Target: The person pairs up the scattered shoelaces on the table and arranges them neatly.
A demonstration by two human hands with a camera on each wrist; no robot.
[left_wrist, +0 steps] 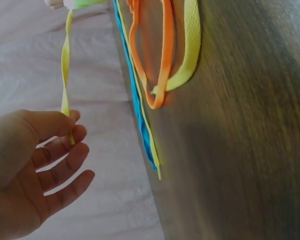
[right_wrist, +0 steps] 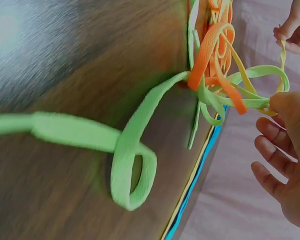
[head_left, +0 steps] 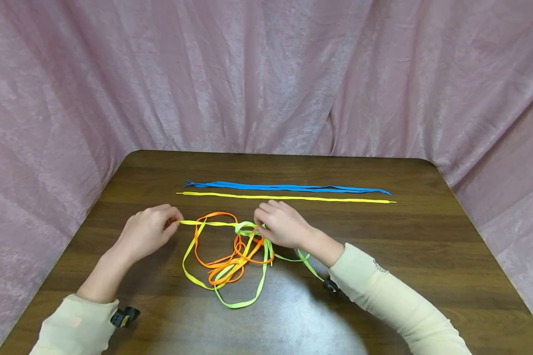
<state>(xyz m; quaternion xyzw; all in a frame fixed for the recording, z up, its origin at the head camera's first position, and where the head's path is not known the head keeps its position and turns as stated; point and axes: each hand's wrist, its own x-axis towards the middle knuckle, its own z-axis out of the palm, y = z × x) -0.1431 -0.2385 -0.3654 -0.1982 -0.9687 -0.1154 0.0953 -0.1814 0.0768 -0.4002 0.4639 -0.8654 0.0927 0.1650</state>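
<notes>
My left hand (head_left: 144, 232) pinches the tip of a yellow shoelace (left_wrist: 65, 60) between thumb and forefinger, its other fingers loosely bent. The lace runs taut, slightly twisted, across to my right hand (head_left: 283, 224). There, thumb and forefinger pinch a green shoelace (right_wrist: 262, 103) together with the yellow one, at the top of a tangle; the exact grip is partly hidden by the thumb. An orange shoelace (head_left: 217, 214) loops through the tangle below and between my hands. One green length (right_wrist: 72, 132) trails off under my right forearm with a small loop in it.
Beyond the hands, several blue shoelaces (head_left: 271, 187) lie straight across the brown wooden table (head_left: 426, 276). A single straight yellow shoelace (head_left: 293, 198) lies parallel, just nearer. Pink curtains (head_left: 248, 74) hang behind and at both sides.
</notes>
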